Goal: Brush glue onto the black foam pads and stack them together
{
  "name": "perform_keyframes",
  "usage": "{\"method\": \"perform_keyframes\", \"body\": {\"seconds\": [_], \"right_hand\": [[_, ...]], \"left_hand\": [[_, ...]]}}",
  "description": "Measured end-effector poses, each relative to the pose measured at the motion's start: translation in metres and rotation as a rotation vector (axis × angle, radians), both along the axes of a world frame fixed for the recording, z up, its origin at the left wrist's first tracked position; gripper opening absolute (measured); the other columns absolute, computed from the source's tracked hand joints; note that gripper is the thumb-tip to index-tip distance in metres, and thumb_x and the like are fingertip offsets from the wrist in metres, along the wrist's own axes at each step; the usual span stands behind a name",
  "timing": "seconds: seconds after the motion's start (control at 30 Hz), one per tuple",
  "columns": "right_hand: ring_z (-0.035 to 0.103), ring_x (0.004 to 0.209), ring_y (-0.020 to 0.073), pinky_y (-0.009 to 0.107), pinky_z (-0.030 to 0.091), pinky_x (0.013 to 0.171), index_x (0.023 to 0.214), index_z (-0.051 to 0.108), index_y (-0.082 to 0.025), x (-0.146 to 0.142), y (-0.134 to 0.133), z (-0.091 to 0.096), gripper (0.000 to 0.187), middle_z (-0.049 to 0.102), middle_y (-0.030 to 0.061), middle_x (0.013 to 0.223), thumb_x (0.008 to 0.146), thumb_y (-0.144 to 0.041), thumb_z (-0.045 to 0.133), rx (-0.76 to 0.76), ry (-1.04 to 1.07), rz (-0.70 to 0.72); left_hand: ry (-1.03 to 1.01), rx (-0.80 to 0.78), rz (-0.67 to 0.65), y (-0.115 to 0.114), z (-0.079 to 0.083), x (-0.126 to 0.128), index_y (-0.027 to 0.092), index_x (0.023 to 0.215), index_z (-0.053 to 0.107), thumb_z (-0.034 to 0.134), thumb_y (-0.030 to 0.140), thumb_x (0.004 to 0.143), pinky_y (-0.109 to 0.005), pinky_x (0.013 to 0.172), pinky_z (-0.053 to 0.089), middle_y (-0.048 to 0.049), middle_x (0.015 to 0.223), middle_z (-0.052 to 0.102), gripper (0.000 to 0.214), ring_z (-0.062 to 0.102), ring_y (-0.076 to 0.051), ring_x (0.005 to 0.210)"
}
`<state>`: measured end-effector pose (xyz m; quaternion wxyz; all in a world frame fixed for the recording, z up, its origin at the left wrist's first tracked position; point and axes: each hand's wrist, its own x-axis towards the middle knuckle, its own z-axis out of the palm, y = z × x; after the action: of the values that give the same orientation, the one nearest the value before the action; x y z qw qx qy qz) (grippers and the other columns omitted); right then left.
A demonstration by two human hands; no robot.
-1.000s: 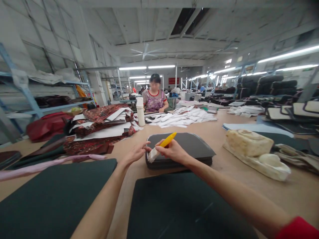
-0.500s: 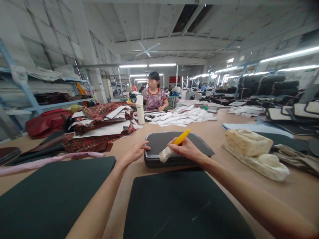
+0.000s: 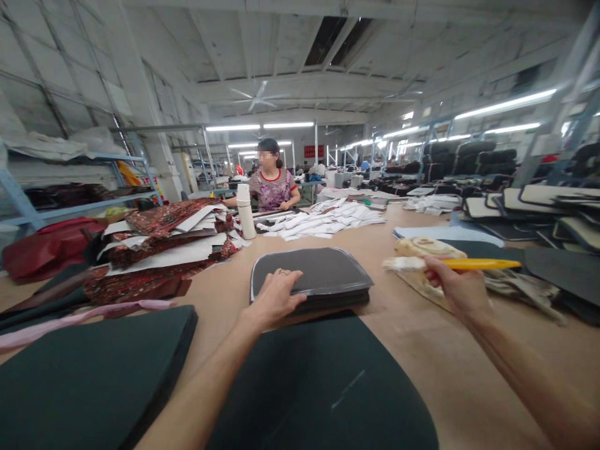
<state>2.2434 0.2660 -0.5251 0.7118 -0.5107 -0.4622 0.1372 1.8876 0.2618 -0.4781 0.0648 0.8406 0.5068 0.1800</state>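
The dark gray stack of sheets (image 3: 323,269) mid-frame had a pale line (image 3: 252,276), maybe glue, along its top edges, with more sheets (image 3: 335,302) left below, while the left hand (image 3: 276,295) rested on it, fingers apart, and the right hand (image 3: 458,287) pinched a yellow-handled brush (image 3: 482,264) at middle right.

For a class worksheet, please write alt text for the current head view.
The right hand holds a yellow-handled brush above a cluttered worktable; the left hand is over a stack of grey sheets. Another person is opposite.
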Motion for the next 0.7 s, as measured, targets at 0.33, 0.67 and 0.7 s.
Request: {"method": "perform_keyframes", "body": {"seconds": [0.33, 0.67, 0.7], "right_hand": [[0.055, 0.056, 0.0164, 0.033, 0.051, 0.059, 0.098, 0.065, -0.020, -0.025, -0.024, -0.004, 0.034, 0.061, 0.0037, 0.068, 0.079, -0.046, 0.055, -0.049, -0.110, -0.063], [0.063, 0.072, 0.0185, 0.033, 0.052, 0.064, 0.114, 0.054, -0.026, -0.036, -0.025, -0.018, 0.034, 0.058, 0.0003, 0.077, 0.084, -0.041, 0.050, 0.100, -0.160, 0.285], [0.063, 0.075, 0.0191, 0.034, 0.052, 0.066, 0.114, 0.053, -0.026, -0.036, -0.024, -0.020, 0.033, 0.059, 0.0006, 0.077, 0.085, -0.040, 0.049, 0.112, -0.190, 0.269]], "left_hand": [[0.001, -0.105, -0.107, 0.035, -0.004, 0.011, 0.017, 0.108, 0.060, 0.065, 0.032, 0.072, -0.029, 0.078, 0.043, -0.0057, 0.093, 0.063, 0.038, 0.058, -0.022, 0.089], [-0.151, -0.087, 0.057, 0.046, -0.004, 0.013, 0.019, 0.078, 0.053, 0.050, 0.016, 0.069, -0.025, 0.059, 0.038, 0.0009, 0.069, 0.057, 0.010, 0.054, -0.016, 0.066], [-0.178, -0.075, 0.083, 0.048, -0.004, 0.011, 0.019, 0.075, 0.052, 0.049, 0.016, 0.068, -0.025, 0.058, 0.037, 0.0011, 0.068, 0.055, 0.008, 0.053, -0.015, 0.065]]}}
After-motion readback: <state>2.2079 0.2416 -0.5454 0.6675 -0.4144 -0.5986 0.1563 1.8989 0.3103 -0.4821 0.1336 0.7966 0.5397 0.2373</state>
